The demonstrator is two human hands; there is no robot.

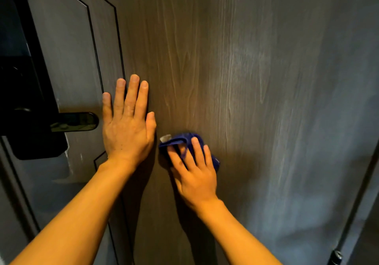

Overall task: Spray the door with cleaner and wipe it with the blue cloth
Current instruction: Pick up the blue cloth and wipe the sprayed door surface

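A grey wood-grain door [235, 70] fills the view. My left hand [127, 125] lies flat on it with fingers spread, just right of the handle, holding nothing. My right hand [194, 168] presses a bunched blue cloth [180, 139] against the door, a little below and to the right of my left hand. The cloth shows above my fingers and at the right side of my hand; a small white tag sticks out at its top left. No spray bottle is in view.
A black lock plate [26, 104] with a glossy black lever handle [78, 121] sits at the left edge. Thin black inlay lines [96, 55] run down the door's left part. A dark hinge piece [335, 256] shows at the bottom right.
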